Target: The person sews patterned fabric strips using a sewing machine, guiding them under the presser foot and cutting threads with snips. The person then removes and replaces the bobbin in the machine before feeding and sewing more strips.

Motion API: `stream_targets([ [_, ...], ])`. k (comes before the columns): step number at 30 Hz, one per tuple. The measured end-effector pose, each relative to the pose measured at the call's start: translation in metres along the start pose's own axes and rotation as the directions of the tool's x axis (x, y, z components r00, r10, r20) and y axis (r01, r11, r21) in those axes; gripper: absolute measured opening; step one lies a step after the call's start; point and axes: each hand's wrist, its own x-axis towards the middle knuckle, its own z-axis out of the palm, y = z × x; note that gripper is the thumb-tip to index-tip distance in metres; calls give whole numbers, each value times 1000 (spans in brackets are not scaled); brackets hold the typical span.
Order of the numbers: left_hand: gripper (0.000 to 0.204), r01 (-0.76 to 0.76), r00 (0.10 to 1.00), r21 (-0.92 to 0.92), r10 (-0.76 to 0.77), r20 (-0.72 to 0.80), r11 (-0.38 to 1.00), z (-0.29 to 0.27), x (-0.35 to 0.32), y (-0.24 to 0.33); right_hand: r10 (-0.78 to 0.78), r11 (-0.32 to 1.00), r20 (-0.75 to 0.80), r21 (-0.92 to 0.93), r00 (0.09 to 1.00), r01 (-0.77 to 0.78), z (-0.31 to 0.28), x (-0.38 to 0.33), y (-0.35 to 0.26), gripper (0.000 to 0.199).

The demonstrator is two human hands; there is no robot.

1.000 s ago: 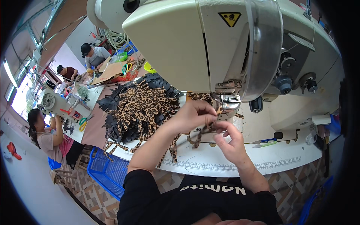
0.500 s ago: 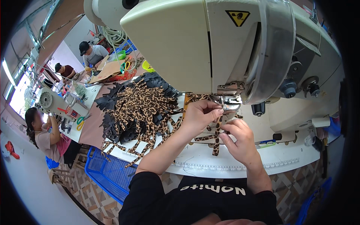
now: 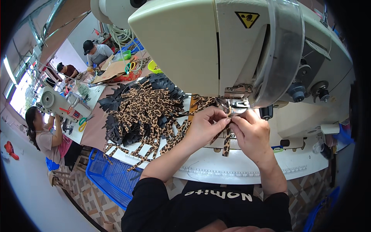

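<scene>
Just under the presser foot (image 3: 240, 103) of a cream sewing machine (image 3: 177, 50), my two hands meet at a leopard-print strap (image 3: 227, 145). My left hand (image 3: 208, 123) pinches its upper part between thumb and fingertips. From the other side, the fingertips of my right hand (image 3: 251, 131) close on the same place, and the strap's free end hangs below. More leopard-print fabric lies behind my left hand, beside the foot. A large heap of leopard-print straps (image 3: 145, 102) with black pieces (image 3: 119, 133) spreads over the table to the left.
A blue plastic basket (image 3: 106, 176) stands below the table's left front edge. The white tabletop (image 3: 201, 174) carries a printed ruler scale. Green-and-yellow scissors (image 3: 82, 123) lie near another machine (image 3: 54, 98), where a person (image 3: 44, 133) sits. Two more people work at the back left.
My right hand has moved up and inward, from loosely open beside the strap to pinching it next to my left hand. The hanging strap end has shifted slightly.
</scene>
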Motion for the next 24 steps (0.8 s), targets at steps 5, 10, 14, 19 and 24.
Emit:
stream_targets([
  [5, 15, -102, 993, 113, 108, -48, 988, -1, 5, 1, -21, 976, -5, -215, 1000, 19, 3, 2, 4, 18],
  [10, 14, -210, 966, 229, 237, -100, 951, -4, 6, 5, 0, 972, -67, -233, 998, -16, 9, 2, 9, 18],
  [14, 17, -489, 840, 445, 542, 8, 751, -12, 4, 14, 41, 988, -84, -147, 996, -53, 9, -3, 10, 17],
  [19, 27, -649, 641, 700, 710, 292, 297, -10, -1, 18, 177, 977, -44, 128, 983, -170, 16, -15, 6, 16],
  [24, 28, -633, 626, 742, 709, 324, 221, -7, 1, 8, 538, 497, 168, 728, 826, -472, 33, -27, -9, 24],
])
